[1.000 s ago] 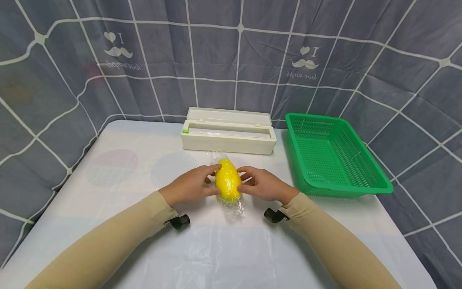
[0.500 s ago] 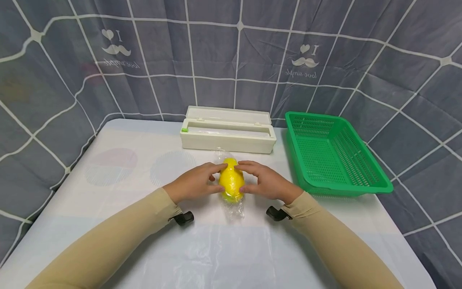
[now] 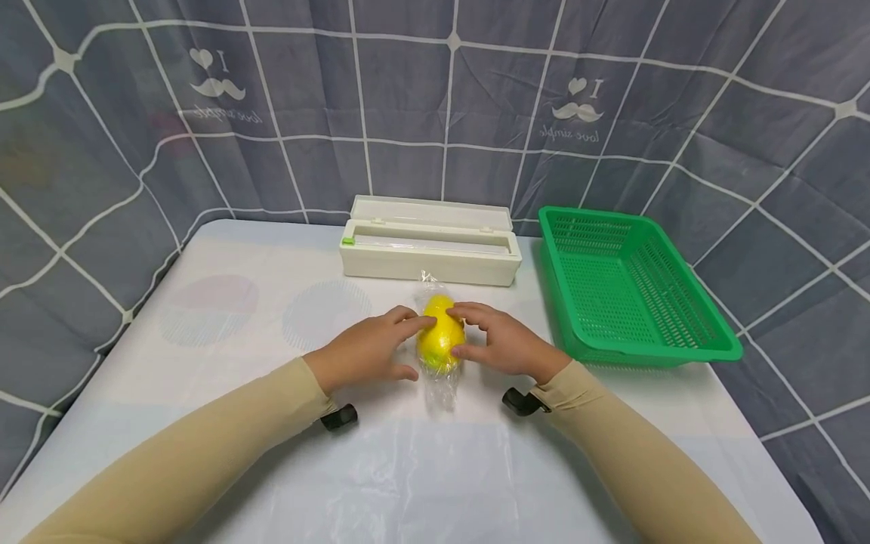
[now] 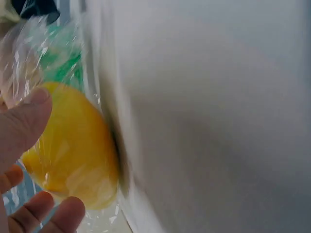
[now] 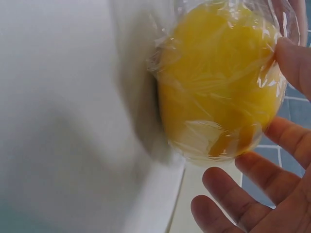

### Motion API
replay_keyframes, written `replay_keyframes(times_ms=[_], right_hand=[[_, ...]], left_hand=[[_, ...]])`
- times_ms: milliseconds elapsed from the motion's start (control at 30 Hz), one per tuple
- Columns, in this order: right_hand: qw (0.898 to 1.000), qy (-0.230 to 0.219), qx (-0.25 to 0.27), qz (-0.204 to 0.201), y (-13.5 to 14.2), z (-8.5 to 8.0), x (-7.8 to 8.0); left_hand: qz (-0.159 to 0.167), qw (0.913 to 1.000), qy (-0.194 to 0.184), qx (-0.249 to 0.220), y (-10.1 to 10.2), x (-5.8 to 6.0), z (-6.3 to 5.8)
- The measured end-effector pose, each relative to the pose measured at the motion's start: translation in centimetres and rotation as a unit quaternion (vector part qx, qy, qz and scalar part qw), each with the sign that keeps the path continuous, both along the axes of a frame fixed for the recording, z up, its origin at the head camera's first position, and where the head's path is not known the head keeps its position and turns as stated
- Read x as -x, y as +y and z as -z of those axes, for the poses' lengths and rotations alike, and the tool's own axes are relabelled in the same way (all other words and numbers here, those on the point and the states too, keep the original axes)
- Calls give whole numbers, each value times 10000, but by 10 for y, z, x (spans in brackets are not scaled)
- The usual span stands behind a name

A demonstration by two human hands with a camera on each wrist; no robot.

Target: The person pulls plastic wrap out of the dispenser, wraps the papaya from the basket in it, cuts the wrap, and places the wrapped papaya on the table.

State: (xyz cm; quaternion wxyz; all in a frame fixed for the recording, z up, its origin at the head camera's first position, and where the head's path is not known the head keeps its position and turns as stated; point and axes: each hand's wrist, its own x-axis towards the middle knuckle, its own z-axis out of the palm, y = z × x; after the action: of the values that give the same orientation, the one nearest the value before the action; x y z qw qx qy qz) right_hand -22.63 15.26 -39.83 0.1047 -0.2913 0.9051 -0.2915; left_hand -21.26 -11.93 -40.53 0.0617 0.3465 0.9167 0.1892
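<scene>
A yellow, pear-shaped fruit [image 3: 440, 338] with a greenish lower end stands wrapped in clear plastic film on the white table; its exact kind cannot be told. Loose film [image 3: 442, 393] sticks out at its near and far ends. My left hand [image 3: 370, 347] is at its left side, index finger reaching over the top and thumb just off the near side. From the right, my right hand [image 3: 506, 344] holds the fruit between thumb and fingers. The right wrist view shows the right thumb and fingertips against the wrapped fruit [image 5: 218, 82], other fingers spread below.
Behind the fruit sits a white cling film box [image 3: 428, 264], lid raised, with a roll inside. A green plastic basket [image 3: 564, 317] stands on the right of the white table [image 3: 272, 468]. A grey checked curtain [image 3: 401, 91] hangs behind.
The wrapped fruit has shifted slightly right, and its film ends stretch further out. My left thumb has come away from the fruit. The right hand stays on it.
</scene>
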Motion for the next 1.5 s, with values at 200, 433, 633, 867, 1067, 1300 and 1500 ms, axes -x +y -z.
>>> replay_keyframes(times_ms=[200, 433, 633, 867, 1067, 1300, 1500], right_hand=[[10000, 28, 19, 72, 1, 3, 2], [9998, 155, 126, 43, -2, 3, 4], [9997, 173, 89, 135, -4, 6, 4], [9997, 182, 72, 154, -4, 5, 1], [9973, 685, 48, 274, -3, 3, -5], [9938, 1080, 214, -159, -5, -1, -20], [9895, 1392, -170, -348, -18, 4, -32]], left_hand=[[554, 9973, 474, 9, 6, -13, -4], [980, 9834, 1504, -271, 9, -15, -1], [1274, 9687, 2085, -444, 8, -15, -1], [1017, 9732, 1909, -783, 8, -13, 0], [781, 9813, 1471, -965, 6, -11, 2], [474, 9878, 936, -1147, 4, -8, 3], [183, 9890, 458, -1393, 5, -7, 2]])
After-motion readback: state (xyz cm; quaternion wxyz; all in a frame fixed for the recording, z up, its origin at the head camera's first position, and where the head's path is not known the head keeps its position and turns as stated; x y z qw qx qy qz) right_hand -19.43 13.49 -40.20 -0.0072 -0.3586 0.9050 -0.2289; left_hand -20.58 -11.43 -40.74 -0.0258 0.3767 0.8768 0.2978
